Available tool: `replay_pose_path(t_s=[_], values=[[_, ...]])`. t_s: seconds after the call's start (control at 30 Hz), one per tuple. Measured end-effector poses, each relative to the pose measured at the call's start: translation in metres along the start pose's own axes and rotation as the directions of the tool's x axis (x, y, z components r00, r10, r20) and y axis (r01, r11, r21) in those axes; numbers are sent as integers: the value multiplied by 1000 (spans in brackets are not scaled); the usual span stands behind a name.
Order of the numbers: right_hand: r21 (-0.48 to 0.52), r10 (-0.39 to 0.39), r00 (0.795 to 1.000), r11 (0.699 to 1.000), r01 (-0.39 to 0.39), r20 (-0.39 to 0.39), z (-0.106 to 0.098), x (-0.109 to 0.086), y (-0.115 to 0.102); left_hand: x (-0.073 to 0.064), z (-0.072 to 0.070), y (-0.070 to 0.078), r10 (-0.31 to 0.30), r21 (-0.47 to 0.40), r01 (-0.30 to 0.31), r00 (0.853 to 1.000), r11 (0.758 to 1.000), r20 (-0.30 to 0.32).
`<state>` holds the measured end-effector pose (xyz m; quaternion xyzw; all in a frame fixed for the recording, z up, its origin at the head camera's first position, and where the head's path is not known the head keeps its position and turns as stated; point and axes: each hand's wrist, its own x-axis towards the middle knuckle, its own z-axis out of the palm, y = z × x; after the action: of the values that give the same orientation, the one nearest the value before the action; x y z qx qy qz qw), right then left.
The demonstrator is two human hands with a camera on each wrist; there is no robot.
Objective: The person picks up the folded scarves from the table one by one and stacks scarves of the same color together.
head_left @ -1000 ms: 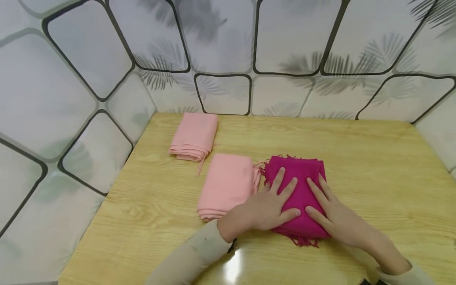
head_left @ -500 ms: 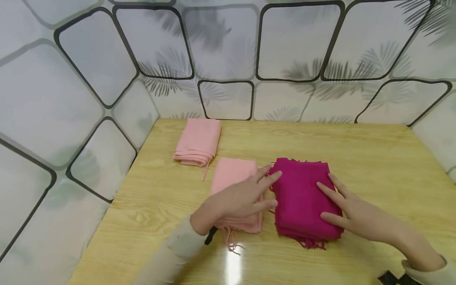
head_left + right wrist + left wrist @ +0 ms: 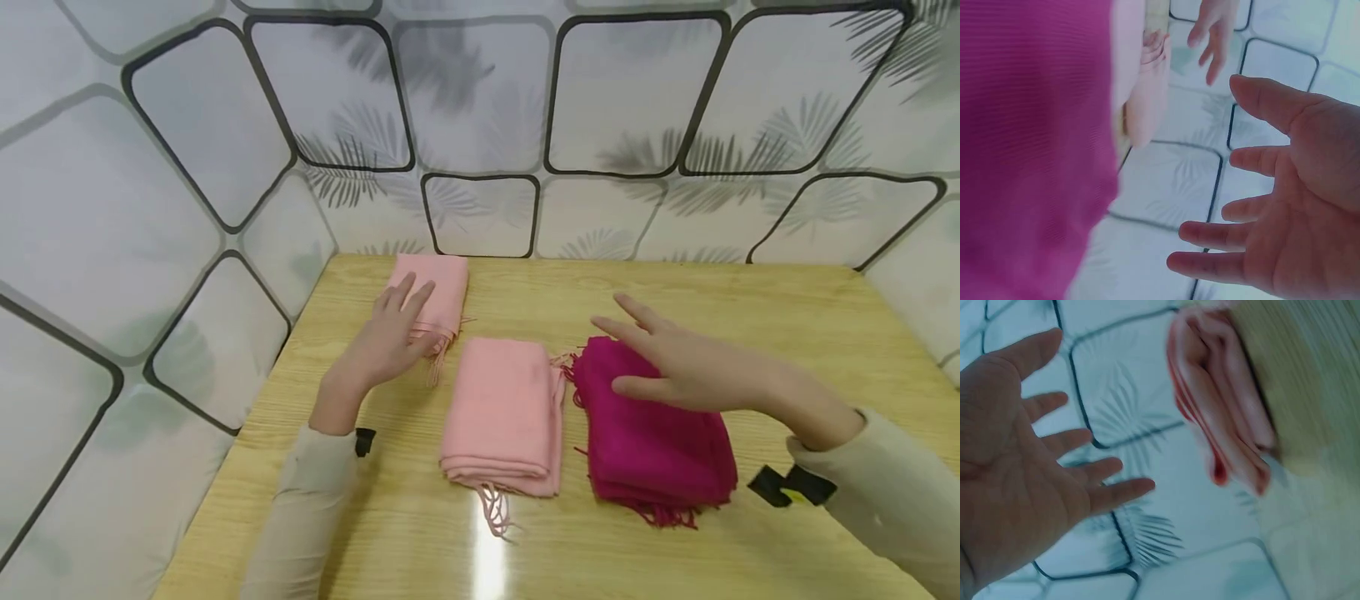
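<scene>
My left hand (image 3: pixel 382 342), fingers spread, hovers over the near edge of a small folded pink scarf (image 3: pixel 442 283) at the back left. In the left wrist view that hand (image 3: pixel 1029 456) holds nothing, and the scarf's rolled folds (image 3: pixel 1216 400) lie apart from the fingertips. Over a folded magenta fringed scarf (image 3: pixel 652 450), my right hand (image 3: pixel 682 358) is raised with straight fingers. The right wrist view shows its palm (image 3: pixel 1310 206) bare, beside the magenta cloth (image 3: pixel 1035 150). Between the hands lies a larger folded pink scarf (image 3: pixel 498 408), its fringe trailing toward the front.
All the scarves lie on a wood-grain table (image 3: pixel 810 350). A patterned wall covering (image 3: pixel 622 92) with dark outlines and leaf prints stands behind and along the left side. Black straps (image 3: pixel 791 485) sit at the sleeve cuffs.
Both hands have left the magenta scarf. The left moved across the larger pink scarf to the small one at the back left; the right lifted and shifted left above the magenta scarf.
</scene>
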<state>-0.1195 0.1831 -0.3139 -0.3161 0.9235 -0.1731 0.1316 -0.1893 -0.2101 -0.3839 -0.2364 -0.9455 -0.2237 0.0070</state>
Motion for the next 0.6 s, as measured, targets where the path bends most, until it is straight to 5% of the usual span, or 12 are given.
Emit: replay_pose_path(t_s=[0.27, 0.43, 0.6], values=[[76, -7, 1000, 997, 8, -21, -24, 73, -24, 13, -16, -58, -47, -103, 42, 997, 994, -54], [80, 34, 999, 996, -36, 28, -25, 109, -22, 20, -18, -79, -85, -174, 82, 996, 981, -4], [106, 59, 997, 992, -63, 42, -28, 142, -14, 32, -13, -96, -59, -289, 67, 998, 955, 37]])
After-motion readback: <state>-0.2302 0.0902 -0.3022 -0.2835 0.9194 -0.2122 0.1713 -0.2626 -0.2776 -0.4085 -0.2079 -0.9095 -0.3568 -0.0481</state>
